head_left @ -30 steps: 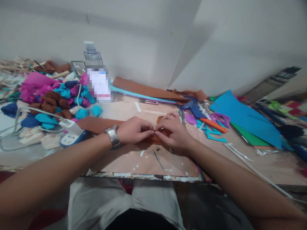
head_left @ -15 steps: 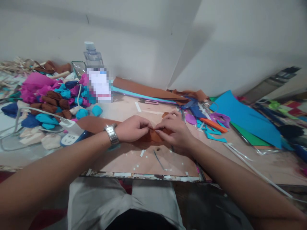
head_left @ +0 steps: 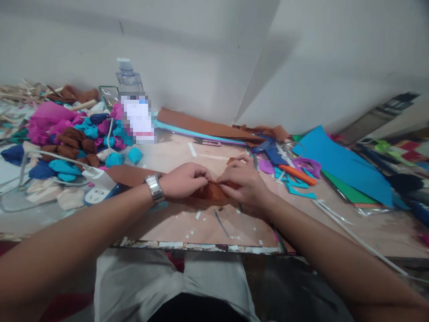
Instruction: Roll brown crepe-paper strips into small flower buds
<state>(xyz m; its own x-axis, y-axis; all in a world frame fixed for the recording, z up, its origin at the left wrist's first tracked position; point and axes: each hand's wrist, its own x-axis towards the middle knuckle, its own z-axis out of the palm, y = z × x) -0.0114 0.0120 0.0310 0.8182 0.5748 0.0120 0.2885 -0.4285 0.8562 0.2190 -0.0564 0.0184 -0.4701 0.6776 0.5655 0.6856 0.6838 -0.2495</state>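
A long brown strip of thin, fabric-like sheet (head_left: pixel 212 193) lies across the middle of the table, its left end reaching toward a power strip. My left hand (head_left: pixel 187 180), with a metal watch (head_left: pixel 155 188) at the wrist, pinches the strip's upper edge between thumb and fingers. Close beside it, my right hand (head_left: pixel 244 181) is closed on the same strip, thumb and fingertips at its edge. Between the two hands the material is gathered and bulges toward me. Part of it is hidden beneath both hands.
Left are a heap of colourful bunched pieces (head_left: pixel 72 143), a power strip (head_left: pixel 100 192) and a clear bottle (head_left: pixel 129 77). A folded brown sheet (head_left: pixel 201 125) lies along the wall. On the right are an orange cutter (head_left: pixel 298 175), scraps and blue sheets (head_left: pixel 342 161).
The brown strip between my hands has opened into a slightly larger bulge. My fingertips have shifted a little along its edge; both arms stay nearly in place.
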